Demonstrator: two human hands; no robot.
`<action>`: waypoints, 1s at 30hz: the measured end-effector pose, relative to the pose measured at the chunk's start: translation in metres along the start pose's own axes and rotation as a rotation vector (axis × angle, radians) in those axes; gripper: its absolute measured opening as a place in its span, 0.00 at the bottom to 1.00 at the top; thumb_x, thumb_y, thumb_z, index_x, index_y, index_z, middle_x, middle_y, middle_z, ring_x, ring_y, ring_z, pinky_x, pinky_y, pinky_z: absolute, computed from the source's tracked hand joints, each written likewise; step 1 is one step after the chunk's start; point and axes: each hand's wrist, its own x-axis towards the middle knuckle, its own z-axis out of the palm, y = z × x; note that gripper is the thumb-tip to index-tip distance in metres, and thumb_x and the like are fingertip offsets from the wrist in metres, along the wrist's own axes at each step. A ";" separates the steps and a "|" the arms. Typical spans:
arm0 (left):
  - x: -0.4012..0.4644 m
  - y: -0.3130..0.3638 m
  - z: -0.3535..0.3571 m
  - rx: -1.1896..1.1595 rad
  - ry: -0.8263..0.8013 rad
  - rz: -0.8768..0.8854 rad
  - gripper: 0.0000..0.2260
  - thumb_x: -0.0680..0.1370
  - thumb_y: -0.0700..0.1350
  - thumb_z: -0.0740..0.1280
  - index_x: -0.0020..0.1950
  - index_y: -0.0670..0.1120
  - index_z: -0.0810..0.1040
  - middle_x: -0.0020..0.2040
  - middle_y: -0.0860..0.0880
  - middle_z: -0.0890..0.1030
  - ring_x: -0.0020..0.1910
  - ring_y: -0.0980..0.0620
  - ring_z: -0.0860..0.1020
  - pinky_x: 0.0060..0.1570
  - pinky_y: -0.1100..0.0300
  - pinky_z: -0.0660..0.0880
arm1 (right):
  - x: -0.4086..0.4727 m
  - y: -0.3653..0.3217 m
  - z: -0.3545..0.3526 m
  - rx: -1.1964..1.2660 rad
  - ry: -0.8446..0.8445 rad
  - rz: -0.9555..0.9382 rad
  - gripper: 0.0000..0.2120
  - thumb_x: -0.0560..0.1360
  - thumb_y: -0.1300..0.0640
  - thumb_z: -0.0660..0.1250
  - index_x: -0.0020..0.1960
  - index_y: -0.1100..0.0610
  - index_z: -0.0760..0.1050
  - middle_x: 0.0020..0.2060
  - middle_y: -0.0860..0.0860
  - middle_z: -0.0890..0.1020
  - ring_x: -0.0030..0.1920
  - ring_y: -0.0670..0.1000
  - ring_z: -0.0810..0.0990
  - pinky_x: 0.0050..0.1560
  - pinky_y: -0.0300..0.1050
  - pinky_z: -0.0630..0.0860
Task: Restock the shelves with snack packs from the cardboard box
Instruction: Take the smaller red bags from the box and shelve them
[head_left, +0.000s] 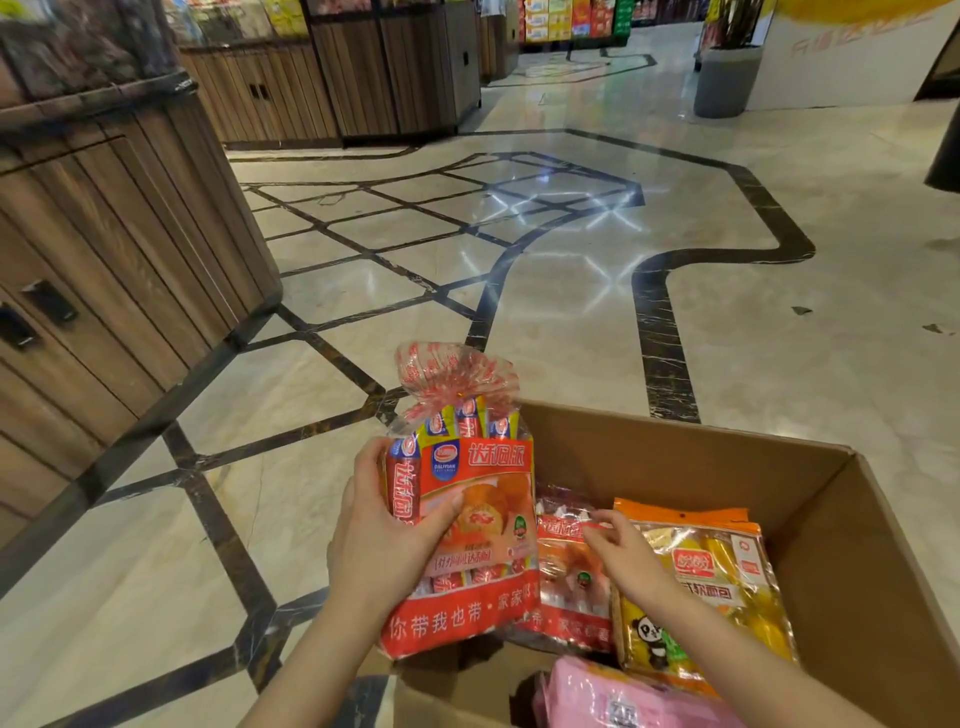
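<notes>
— On the shiny shop floor (571, 322), what is that brown thing at the bottom?

— That is the cardboard box (810, 499). Its top is open, and snack packs sit inside it.

— What is the left hand (384, 535) doing?

— It holds a big red bread pack (467, 525). The fingers wrap round the pack's left side and the thumb presses on its front. The pack stands upright at the box's left edge. Its clear top is tied in a bunch and sticks up. I cannot tell if its bottom rests on something or is lifted.

— And the right hand (623, 556)?

— It reaches into the box. Its fingertips pinch the top of a second red pack (566, 571) that lies in the box, just beside the first one.

— What else is in the box?

— An orange and yellow bread pack (711, 587) with a little panda on it lies to the right of the second red pack, under the right arm. A pink pack (618, 696) is at the bottom edge, close to the person. Only part of it shows.

— Where are the shelves?

— A wooden stand (119, 249) with doors is on the left, well apart from the box. More wooden stands (363, 88) are farther back. Bright stacked boxes (576, 18) are far off at the top, too small to read. A grey bin (727, 78) stands far away on the right.
</notes>
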 end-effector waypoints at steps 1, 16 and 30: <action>-0.001 0.000 0.001 0.026 0.009 0.000 0.41 0.58 0.73 0.67 0.66 0.65 0.55 0.61 0.55 0.75 0.52 0.53 0.78 0.50 0.43 0.78 | 0.003 0.010 0.003 -0.041 -0.009 0.029 0.22 0.79 0.53 0.61 0.70 0.57 0.62 0.64 0.54 0.73 0.58 0.51 0.74 0.54 0.42 0.74; -0.002 0.003 0.024 0.319 0.006 0.054 0.37 0.67 0.70 0.64 0.67 0.65 0.47 0.61 0.55 0.69 0.56 0.53 0.75 0.56 0.48 0.72 | 0.046 0.062 0.059 -0.147 0.011 0.339 0.37 0.76 0.62 0.64 0.76 0.61 0.44 0.67 0.59 0.68 0.65 0.59 0.69 0.59 0.47 0.70; 0.002 0.004 0.030 0.451 -0.058 0.071 0.37 0.68 0.71 0.61 0.69 0.63 0.44 0.64 0.56 0.65 0.61 0.54 0.72 0.57 0.51 0.70 | 0.078 0.056 0.061 -0.247 0.197 0.617 0.47 0.68 0.62 0.74 0.73 0.68 0.44 0.71 0.64 0.61 0.69 0.63 0.64 0.65 0.54 0.66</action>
